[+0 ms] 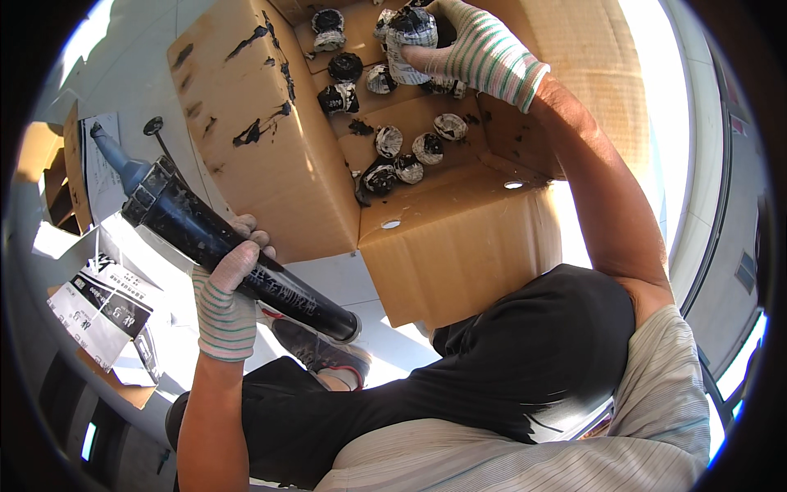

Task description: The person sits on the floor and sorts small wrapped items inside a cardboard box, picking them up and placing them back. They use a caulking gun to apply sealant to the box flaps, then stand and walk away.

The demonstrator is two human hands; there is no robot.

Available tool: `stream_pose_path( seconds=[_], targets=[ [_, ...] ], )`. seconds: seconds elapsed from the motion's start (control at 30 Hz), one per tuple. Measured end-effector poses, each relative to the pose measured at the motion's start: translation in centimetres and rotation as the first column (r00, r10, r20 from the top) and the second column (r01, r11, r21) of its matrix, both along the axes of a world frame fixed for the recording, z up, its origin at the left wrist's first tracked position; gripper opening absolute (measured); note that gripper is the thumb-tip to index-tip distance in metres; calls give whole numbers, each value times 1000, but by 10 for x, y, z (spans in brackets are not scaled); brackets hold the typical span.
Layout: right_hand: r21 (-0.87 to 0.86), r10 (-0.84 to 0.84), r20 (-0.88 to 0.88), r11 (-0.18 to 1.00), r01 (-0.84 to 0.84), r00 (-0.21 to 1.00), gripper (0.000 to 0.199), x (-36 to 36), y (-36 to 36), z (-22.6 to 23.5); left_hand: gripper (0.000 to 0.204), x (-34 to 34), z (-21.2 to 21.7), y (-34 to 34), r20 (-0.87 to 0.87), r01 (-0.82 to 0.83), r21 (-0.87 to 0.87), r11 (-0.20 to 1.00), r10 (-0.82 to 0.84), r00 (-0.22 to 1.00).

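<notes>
My left hand [229,299], in a white glove with green stripes, is wrapped round the black barrel of a sealant gun [193,221]. The gun slants across my left side, its grey nozzle [123,160] pointing up and to the left. My right hand [484,53], gloved the same way, grips a crumpled foil sealant wrapper [412,41] smeared with black, over the far part of an open cardboard box [279,148]. Below it, several squashed wrappers [428,148] with black sealant lie in the box. Part of the held wrapper is hidden behind my fingers.
The box's near flap [459,254] folds toward my knees, and its left flap carries black smears. A metal rod with a round dark end [153,126] stands left of the box. Printed cartons [106,316] lie at the far left. My shoe [328,353] is beneath the gun.
</notes>
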State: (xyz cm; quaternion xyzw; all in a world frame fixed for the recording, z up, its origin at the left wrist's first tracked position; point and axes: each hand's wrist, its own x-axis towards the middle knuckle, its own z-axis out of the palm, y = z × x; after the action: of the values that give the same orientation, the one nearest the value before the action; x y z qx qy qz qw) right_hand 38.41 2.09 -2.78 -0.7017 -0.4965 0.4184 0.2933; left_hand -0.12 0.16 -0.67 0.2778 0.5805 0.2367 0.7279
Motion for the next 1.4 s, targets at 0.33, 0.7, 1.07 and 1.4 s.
stream_pose_path(
  seconds=[0.33, 0.7, 1.07, 1.4],
  targets=[
    [-11, -63, 98, 998, 64, 993, 55, -2, 1, 10, 36, 5, 5, -3, -48, 14, 40, 999, -12, 999],
    [12, -89, 94, 996, 88, 992, 54, 6, 3, -17, 30, 2, 2, -4, -11, -12, 35, 999, 12, 1000],
    [120, -190, 80, 976, 180, 979, 59, 11, 3, -30, 41, -1, -5, -2, 28, -36, 11, 999, 36, 999],
    [130, -200, 103, 974, 186, 974, 62, 11, 4, -32, 46, 1, 0, -6, -138, 175, 98, 980, -161, 977]
  ],
)
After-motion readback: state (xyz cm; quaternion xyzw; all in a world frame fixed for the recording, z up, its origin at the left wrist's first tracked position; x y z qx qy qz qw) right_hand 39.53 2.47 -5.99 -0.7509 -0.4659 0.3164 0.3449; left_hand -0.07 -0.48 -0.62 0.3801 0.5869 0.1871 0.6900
